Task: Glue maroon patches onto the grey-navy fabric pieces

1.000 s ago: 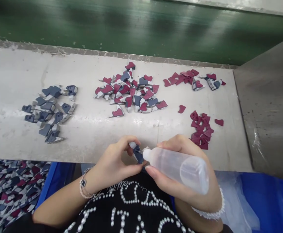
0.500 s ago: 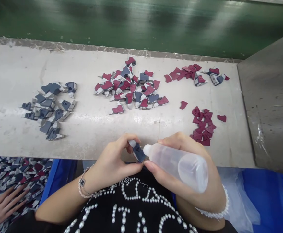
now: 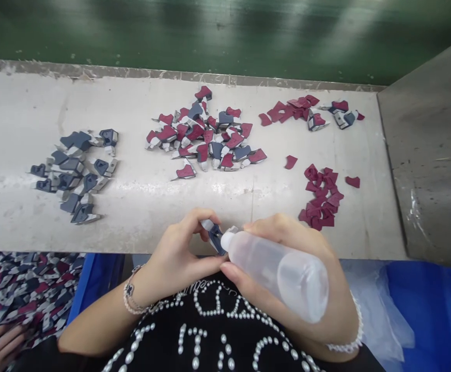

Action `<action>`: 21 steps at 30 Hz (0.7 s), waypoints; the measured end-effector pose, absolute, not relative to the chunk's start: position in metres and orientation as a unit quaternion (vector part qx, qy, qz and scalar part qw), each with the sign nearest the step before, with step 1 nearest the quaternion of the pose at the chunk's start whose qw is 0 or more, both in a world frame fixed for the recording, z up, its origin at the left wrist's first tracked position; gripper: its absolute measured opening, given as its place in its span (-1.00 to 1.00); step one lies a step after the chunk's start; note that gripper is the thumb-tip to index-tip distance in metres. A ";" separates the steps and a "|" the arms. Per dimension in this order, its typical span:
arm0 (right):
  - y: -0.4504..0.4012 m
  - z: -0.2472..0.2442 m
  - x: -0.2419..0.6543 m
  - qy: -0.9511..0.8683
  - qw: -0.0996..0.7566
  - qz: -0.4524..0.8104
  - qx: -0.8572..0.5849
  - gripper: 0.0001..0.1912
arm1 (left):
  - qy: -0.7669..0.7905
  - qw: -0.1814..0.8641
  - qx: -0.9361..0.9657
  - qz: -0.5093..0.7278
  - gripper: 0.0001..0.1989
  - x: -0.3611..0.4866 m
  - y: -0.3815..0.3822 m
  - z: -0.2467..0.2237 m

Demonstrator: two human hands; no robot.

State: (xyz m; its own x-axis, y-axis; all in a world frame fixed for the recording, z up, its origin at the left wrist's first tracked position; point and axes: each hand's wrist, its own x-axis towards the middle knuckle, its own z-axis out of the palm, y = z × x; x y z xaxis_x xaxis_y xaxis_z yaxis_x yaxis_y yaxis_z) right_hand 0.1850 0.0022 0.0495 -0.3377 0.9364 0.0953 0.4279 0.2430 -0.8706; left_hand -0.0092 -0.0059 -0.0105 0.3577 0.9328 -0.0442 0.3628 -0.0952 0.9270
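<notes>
Between the thumb and fingers of my left hand [image 3: 184,250] is a small dark blue and grey plastic part [image 3: 214,236], its hollow side facing up. My right hand [image 3: 287,253] is wrapped round a translucent squeeze bottle [image 3: 275,268], tilted so its white tip points left. That tip lies over the part's recess; whether it touches cannot be made out. Ahead on the bench sits a pile of maroon-topped parts [image 3: 202,134]. Bare blue and grey parts [image 3: 74,173] lie to the left, and flat maroon pieces [image 3: 320,196] to the right.
The pale bench [image 3: 132,206] ends at a metal panel [image 3: 434,155] on the right, with a green surface [image 3: 225,41] behind. At lower left, a blue bin [image 3: 89,279] holds many parts; another person's hand [image 3: 0,343] is over it. More maroon pieces [image 3: 291,109] lie at the back.
The bottle's tip has shifted slightly left, from the part's edge to over its recess. The other person's hand has moved down and left in the bin.
</notes>
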 end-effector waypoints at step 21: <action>0.001 0.051 0.195 -0.783 0.269 0.277 -0.487 -0.75 | 0.427 0.549 0.626 0.352 -0.56 -0.006 -0.006 -0.013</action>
State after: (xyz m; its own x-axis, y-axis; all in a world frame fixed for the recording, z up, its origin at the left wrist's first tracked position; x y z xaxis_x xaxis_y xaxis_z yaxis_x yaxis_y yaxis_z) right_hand 0.1949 0.0013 0.0510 -0.3811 0.9120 0.1519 0.6129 0.3722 -0.6969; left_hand -0.0056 -0.0061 -0.0130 0.3882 0.9212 -0.0278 0.1482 -0.0326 0.9884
